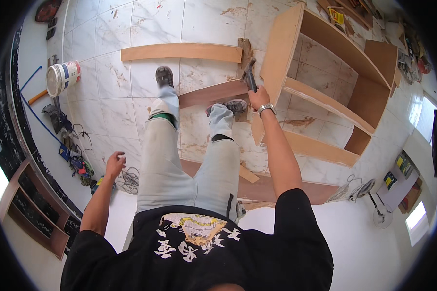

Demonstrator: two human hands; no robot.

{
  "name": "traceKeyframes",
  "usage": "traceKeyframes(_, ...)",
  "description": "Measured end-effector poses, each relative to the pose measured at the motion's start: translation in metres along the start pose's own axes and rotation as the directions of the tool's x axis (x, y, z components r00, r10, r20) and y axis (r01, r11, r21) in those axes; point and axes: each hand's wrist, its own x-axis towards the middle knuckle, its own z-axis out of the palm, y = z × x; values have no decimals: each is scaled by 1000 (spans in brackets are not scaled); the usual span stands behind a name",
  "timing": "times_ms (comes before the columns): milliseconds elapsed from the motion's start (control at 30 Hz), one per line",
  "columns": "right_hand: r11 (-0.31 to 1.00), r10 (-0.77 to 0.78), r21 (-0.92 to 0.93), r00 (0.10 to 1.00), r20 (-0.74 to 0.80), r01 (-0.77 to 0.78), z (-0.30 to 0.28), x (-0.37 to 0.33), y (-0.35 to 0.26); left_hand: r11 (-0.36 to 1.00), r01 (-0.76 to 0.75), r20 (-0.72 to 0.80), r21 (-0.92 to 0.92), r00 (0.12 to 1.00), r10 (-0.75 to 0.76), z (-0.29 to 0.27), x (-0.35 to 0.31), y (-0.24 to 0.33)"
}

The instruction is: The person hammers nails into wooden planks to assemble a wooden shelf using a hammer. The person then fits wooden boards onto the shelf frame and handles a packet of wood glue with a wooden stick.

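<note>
Black T-shirt (194,269) with a printed picture and pale blue jeans (167,157) closest to the lens, legs spread over a white marbled tile floor (107,116). Holds the left arm out to the side, elbow bent, with the left hand (114,166) near a loose coil of dark cable (128,181), fingers half curled; cannot tell about any small item between the fingertips. Stretches the right arm forward, nearly straight, a silver-coloured watch (266,108) on the wrist. Grips in the right hand (259,98), fingers wrapped round the handle, a dark hammer (250,77), head pointing away from the body, just left of an open cabinet frame of light-brown wood (279,48). On the floor, running from the left leg toward the hammer, a flat reddish-brown board (211,93). Farther off, a long, narrow, light-brown plank (179,52), and well to the left, a white bucket with a blue-and-red label (63,79).
</note>
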Motion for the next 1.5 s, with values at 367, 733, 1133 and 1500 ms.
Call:
traceKeyframes(367,987,-103,115,993,-48,108,63,183,-14,486,-740,356,466,659,662,263,411,371)
traceKeyframes(733,987,-138,-99,986,-89,129,100,201,27,405,-637,173,656,650,740,419,447,424)
traceKeyframes(1133,720,-75,-655,964,255,229,42,223,-69,386,-617,155,686,642,751,418,448,423)
traceKeyframes(1500,618,124,-756,923,365,216,49,228,-118,420,-601,161,680,681,715,419,447,422)
